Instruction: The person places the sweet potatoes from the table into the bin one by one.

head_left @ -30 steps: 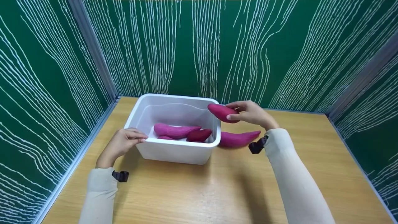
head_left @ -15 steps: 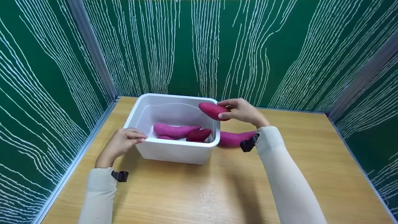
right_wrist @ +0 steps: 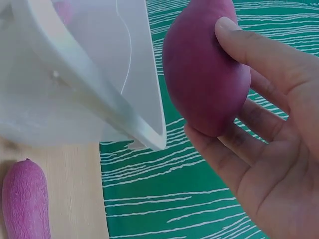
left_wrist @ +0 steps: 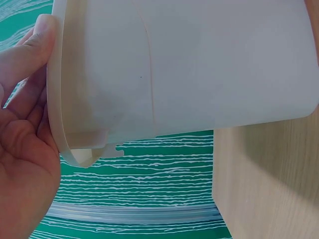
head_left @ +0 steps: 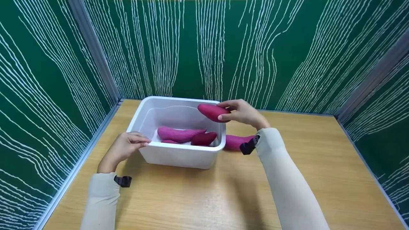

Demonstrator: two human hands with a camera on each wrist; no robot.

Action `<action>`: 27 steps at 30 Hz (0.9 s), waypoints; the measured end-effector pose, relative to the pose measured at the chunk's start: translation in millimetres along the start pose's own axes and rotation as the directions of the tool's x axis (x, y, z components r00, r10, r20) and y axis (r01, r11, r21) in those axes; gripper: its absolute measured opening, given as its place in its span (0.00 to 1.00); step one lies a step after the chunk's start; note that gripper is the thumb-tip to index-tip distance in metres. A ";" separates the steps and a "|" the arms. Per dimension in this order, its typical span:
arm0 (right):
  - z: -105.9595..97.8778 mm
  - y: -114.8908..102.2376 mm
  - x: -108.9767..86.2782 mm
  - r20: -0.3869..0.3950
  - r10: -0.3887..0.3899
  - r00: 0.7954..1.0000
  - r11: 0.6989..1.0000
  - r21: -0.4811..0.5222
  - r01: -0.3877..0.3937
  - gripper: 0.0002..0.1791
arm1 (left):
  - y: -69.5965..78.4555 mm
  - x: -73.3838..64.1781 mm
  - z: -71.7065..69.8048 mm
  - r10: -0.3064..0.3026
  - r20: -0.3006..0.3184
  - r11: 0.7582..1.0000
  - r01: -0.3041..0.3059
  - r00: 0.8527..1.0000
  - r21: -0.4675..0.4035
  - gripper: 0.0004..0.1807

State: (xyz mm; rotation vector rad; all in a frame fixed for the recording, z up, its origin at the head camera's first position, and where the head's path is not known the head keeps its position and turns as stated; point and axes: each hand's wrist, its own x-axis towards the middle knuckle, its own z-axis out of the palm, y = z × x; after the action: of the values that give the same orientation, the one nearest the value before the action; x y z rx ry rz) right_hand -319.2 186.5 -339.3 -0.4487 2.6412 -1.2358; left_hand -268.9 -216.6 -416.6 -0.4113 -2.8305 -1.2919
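My right hand [head_left: 243, 112] grips a dark red sweet potato [head_left: 211, 111] between thumb and fingers, holding it over the right side of a white plastic bin [head_left: 179, 156]. The right wrist view shows this sweet potato [right_wrist: 202, 74] beside the bin's rim. My left hand [head_left: 127, 146] pinches the bin's near left rim, thumb on the outside in the left wrist view. Inside lie a long pink-purple sweet potato [head_left: 179, 134], a dark red one [head_left: 204, 139] and a pink piece [head_left: 169, 141] mostly hidden by the front wall.
Another pink-purple sweet potato [head_left: 236, 142] lies on the wooden table [head_left: 198, 198] right of the bin, partly behind my right wrist. Green walls with white lines [head_left: 188, 48] enclose the table at the back and sides.
My right hand has moved left with the dark red sweet potato, from beside the bin's right rim to over its opening. The left hand and bin have stayed in place.
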 end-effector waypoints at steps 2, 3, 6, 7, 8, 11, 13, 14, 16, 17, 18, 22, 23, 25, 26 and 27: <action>2.7 -2.5 0.8 -0.001 0.002 1.000 1.000 0.001 -0.002 0.32 | -0.2 -0.3 -0.2 -0.004 0.001 1.000 0.004 1.000 -0.001 0.09; 4.0 -3.3 1.6 -0.001 0.002 1.000 1.000 0.002 -0.002 0.32 | -0.3 -0.4 -0.3 -0.005 0.000 1.000 0.005 1.000 -0.002 0.09; 7.6 -6.5 3.3 -0.004 0.003 1.000 1.000 -0.002 -0.003 0.31 | -0.6 -0.6 0.0 -0.008 -0.002 1.000 0.008 1.000 -0.006 0.09; 8.6 -7.4 4.0 -0.004 0.002 1.000 1.000 -0.002 -0.002 0.31 | -0.7 -0.7 0.1 -0.009 -0.003 1.000 0.009 1.000 -0.007 0.09; 9.5 -7.9 4.9 -0.004 -0.002 1.000 1.000 -0.004 0.002 0.31 | -0.7 -0.7 0.0 -0.009 -0.004 1.000 0.009 1.000 -0.007 0.09; 12.0 -9.6 6.8 -0.003 -0.006 1.000 1.000 0.003 0.006 0.30 | -0.7 -0.4 -0.4 -0.009 -0.002 1.000 0.009 1.000 -0.005 0.09; 14.0 -10.3 8.4 0.000 -0.010 1.000 1.000 0.009 0.010 0.30 | -0.5 -0.1 -1.1 -0.011 0.003 1.000 0.011 1.000 -0.006 0.09; 14.9 -10.6 9.0 0.001 -0.011 1.000 1.000 0.011 0.011 0.30 | -0.6 0.1 -1.4 -0.015 0.006 1.000 0.015 1.000 -0.007 0.09; 17.1 -11.1 10.3 0.000 -0.013 1.000 1.000 0.012 0.013 0.29 | -0.8 0.1 -1.4 -0.016 0.008 1.000 0.016 1.000 -0.012 0.09; 18.1 -11.2 10.9 -0.001 -0.016 1.000 1.000 0.010 0.016 0.29 | -0.7 0.0 -1.5 -0.019 0.008 1.000 0.019 1.000 -0.012 0.09; 19.0 -11.2 11.5 -0.002 -0.020 1.000 1.000 0.009 0.020 0.29 | -0.8 0.0 -1.5 -0.016 0.008 1.000 0.017 1.000 -0.012 0.09; 21.6 -10.8 13.8 -0.001 -0.037 0.999 0.999 0.000 0.037 0.29 | -1.2 0.0 -0.7 0.018 -0.007 1.000 -0.018 1.000 -0.008 0.09; 22.0 -10.7 14.2 -0.001 -0.039 0.999 0.999 -0.003 0.039 0.30 | -1.1 0.1 -0.5 0.024 -0.009 1.000 -0.024 1.000 -0.008 0.09; 22.8 -10.3 14.9 -0.001 -0.043 0.999 0.999 -0.010 0.043 0.30 | -1.0 0.2 -0.2 0.030 -0.012 0.999 -0.030 0.999 -0.011 0.09; 23.1 -10.0 15.1 -0.003 -0.042 0.999 0.999 -0.011 0.042 0.30 | -1.0 0.2 -0.2 0.026 -0.011 1.000 -0.026 1.000 -0.012 0.09; 23.2 -9.8 15.3 -0.004 -0.040 0.999 0.999 -0.012 0.039 0.30 | -1.0 0.3 -0.1 0.021 -0.009 1.000 -0.021 1.000 -0.015 0.09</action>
State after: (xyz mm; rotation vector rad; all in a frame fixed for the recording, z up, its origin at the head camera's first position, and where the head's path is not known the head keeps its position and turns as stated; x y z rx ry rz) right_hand -324.7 158.6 -347.1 -0.5032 2.6565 -1.2346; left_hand -269.4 -217.3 -417.2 -0.4331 -2.8029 -1.3081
